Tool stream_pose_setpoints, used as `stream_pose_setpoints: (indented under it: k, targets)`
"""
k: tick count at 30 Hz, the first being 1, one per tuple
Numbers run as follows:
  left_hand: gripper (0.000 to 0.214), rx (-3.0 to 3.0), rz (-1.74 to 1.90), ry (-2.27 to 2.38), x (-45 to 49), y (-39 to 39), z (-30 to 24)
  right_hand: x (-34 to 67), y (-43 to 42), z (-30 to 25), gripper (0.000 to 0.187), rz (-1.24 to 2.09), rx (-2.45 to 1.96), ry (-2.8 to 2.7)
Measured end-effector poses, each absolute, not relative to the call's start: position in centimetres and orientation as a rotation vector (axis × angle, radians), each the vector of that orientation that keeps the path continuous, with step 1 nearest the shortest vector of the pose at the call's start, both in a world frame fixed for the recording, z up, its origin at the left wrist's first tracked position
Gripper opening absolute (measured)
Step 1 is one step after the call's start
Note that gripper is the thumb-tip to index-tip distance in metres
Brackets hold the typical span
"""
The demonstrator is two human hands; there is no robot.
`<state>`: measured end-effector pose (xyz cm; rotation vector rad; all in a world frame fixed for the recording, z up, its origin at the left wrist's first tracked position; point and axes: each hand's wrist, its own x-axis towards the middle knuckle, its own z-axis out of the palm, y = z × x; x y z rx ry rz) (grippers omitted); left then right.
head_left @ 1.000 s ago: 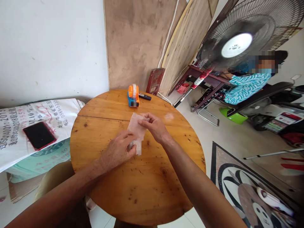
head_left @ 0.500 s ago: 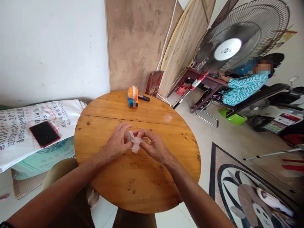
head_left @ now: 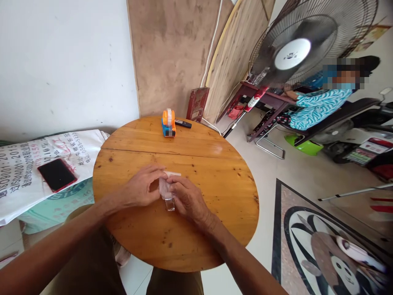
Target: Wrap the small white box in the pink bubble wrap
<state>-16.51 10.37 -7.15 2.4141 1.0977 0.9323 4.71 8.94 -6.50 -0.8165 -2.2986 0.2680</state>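
Observation:
Over the middle of the round wooden table (head_left: pixel 215 188), both hands are closed on a small, crumpled piece of translucent plastic film (head_left: pixel 165 189). My left hand (head_left: pixel 139 188) pinches its left side between thumb and fingers. From the right, my right hand (head_left: pixel 190 201) grips it with bent fingers, covering part of it. A shiny clear strip hangs from the film's near end, and a pale edge sticks out at the far side. Whether the film is a small bag or a loose sheet, I cannot tell.
At the table's far edge stand an orange and blue tape dispenser (head_left: pixel 168 123) and a slim black object (head_left: pixel 183 123). A phone (head_left: pixel 57 175) lies on white sacks (head_left: pixel 89 143) at left. Beyond, at right, are a large fan (head_left: pixel 293 53) and a seated person (head_left: pixel 322 108).
The film has turned and come slightly nearer and left, its clear strip now hanging downward. My right fingers have shifted over it. The whole view has tilted a little.

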Motion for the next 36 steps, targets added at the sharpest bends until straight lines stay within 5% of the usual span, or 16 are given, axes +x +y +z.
stream_pose_setpoints:
  k: [4,10,17,22,27,36]
  targets:
    - [0.049,2.492,0.844,1.158,-16.8,9.6,-8.0,4.9,8.8,-7.0,0.019,0.19,-0.795,-2.337]
    - [0.027,2.34,1.041,1.117,-15.3,10.4,-9.7,4.8,8.9,-8.1,0.019,0.187,-0.758,-2.299]
    - [0.032,1.61,0.859,1.132,-14.7,11.7,-7.2,5.1,12.0,-6.4,0.004,0.877,-0.936,-1.906]
    - [0.037,1.262,0.704,1.195,-13.5,13.2,-5.9,5.6,14.3,-6.0,0.033,1.457,-0.965,-1.529]
    - [0.036,1.364,0.731,1.236,-13.4,13.5,-6.3,5.9,14.2,-7.2,0.072,1.602,-0.931,-1.391]
    - [0.051,1.387,0.74,0.93,-14.3,13.3,-6.2,5.5,13.9,-7.4,0.07,1.605,-1.004,-1.246]
